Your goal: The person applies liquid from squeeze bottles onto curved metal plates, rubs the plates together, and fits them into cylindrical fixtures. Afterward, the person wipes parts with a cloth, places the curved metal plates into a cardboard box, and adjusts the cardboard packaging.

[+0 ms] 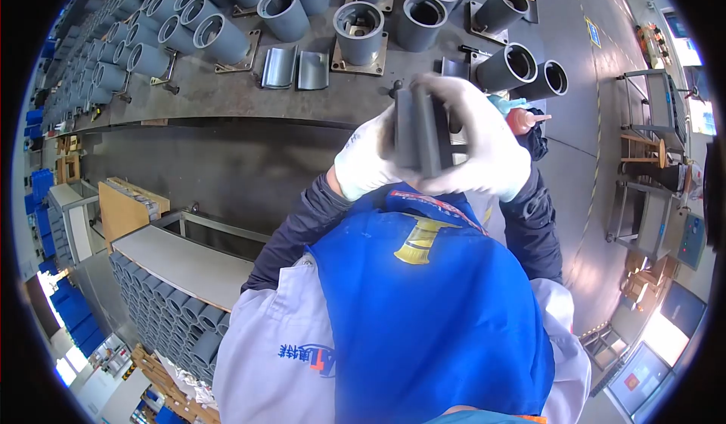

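Both of my hands wear white gloves and are raised in front of my chest at the table's near edge. A dark grey part with flat, ridged sides [417,133] is held upright between them, blurred by motion. My left hand [368,158] grips its left side, while my right hand [490,140] curls around its right side from top to bottom. Past the hands, two grey curved shell pieces [280,67] lie side by side on the table. A third shell piece [454,68] shows just behind my right glove.
Many grey hollow cylinders [359,34] stand on the metal table [219,95], some on square plates. A pink squeeze bottle [520,121] is right of my right hand. Lower left, a rack board [181,261] stands above stacked grey tubes [162,303].
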